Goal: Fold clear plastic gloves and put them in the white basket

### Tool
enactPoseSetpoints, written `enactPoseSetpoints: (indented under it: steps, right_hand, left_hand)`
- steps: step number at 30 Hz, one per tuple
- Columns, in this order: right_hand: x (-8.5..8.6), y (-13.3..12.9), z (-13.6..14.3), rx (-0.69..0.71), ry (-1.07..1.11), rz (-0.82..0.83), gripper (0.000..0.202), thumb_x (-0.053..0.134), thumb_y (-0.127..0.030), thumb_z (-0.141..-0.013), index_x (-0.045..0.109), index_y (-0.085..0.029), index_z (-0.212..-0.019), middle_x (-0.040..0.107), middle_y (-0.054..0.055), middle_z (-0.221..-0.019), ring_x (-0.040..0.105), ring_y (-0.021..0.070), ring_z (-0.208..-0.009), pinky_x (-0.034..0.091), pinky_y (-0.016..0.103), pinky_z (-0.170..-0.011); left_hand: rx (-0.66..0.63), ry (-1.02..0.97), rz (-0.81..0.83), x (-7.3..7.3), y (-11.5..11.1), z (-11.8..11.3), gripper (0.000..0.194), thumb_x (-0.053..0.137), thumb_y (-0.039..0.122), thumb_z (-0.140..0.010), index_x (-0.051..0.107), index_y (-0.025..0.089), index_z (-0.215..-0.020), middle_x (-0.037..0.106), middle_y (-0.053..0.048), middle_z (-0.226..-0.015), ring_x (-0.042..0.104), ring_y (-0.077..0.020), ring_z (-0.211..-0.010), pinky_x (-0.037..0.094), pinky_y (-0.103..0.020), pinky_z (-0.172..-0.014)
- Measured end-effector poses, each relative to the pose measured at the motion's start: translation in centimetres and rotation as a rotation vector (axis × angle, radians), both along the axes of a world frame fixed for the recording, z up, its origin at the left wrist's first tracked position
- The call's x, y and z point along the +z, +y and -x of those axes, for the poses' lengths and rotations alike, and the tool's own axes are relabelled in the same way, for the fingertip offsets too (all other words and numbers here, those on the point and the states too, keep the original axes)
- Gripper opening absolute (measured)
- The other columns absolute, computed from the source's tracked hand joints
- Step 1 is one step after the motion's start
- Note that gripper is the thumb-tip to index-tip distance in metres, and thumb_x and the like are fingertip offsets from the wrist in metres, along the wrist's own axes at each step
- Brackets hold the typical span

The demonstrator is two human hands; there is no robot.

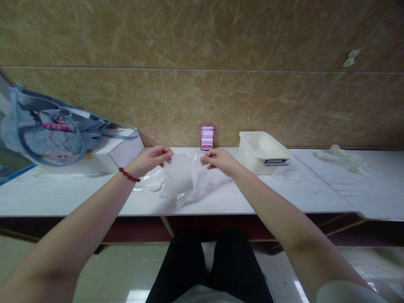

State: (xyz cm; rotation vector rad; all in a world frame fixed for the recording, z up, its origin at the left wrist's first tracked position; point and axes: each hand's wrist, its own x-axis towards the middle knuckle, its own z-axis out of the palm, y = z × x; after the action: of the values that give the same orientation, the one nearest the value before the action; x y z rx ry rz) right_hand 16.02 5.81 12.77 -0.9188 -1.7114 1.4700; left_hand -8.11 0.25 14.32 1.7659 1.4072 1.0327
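In the head view, left of the cream tub point(274, 147), the thin plastic bag point(181, 179) is pinched between the fingertips of the left hand point(154, 158) and right hand point(222, 161); by uneven pulling, it could be torn.

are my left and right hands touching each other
Apart. The head view plainly shows a gap between the left hand and the right hand, with translucent plastic showing between them.
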Motion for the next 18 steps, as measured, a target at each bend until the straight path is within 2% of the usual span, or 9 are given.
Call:
enactPoseSetpoints:
  steps: [4,9,14,18]
  right_hand:
    - [0.2,-0.1,-0.3,-0.007,-0.015,-0.019,0.022,0.067,-0.032,-0.060,0.054,-0.015,-0.064,0.060,0.000,-0.066,0.057,0.0097,-0.064,0.047,0.022,-0.054]
    - [-0.4,0.1,-0.6,-0.020,-0.024,-0.031,0.027,0.070,-0.034,-0.056,0.051,-0.014,-0.061,0.059,0.000,-0.061,0.055,0.0087,-0.060,0.048,0.021,-0.052]
    - [-1.3,0.6,-0.4,-0.027,-0.023,-0.036,0.034,0.073,-0.036,-0.050,0.049,-0.014,-0.058,0.056,-0.002,-0.054,0.054,0.0074,-0.052,0.049,0.022,-0.051]
    - [-1.2,0.7,-0.4,-0.047,-0.084,-0.068,0.036,0.074,-0.037,-0.048,0.048,-0.014,-0.056,0.056,-0.002,-0.051,0.052,0.0070,-0.048,0.048,0.022,-0.050]
  left_hand:
    - [-0.059,-0.015,0.049,-1.1,0.3,0.0,0.036,0.066,0.035,-0.059,0.050,0.015,-0.085,0.052,0.004,-0.058,0.051,-0.0080,-0.054,0.039,-0.020,-0.050]
    - [-0.057,-0.008,0.051,-2.3,0.7,0.3,0.035,0.066,0.036,-0.060,0.050,0.015,-0.083,0.055,0.004,-0.057,0.053,-0.0086,-0.054,0.040,-0.021,-0.052]
    - [-0.072,0.043,0.047,-2.5,0.8,0.7,0.032,0.062,0.038,-0.065,0.052,0.015,-0.085,0.062,0.000,-0.065,0.058,-0.0121,-0.063,0.043,-0.024,-0.058]
    - [-0.108,0.100,0.067,-2.7,1.1,1.1,0.031,0.058,0.039,-0.068,0.054,0.016,-0.087,0.065,-0.003,-0.076,0.060,-0.0144,-0.074,0.045,-0.026,-0.065]
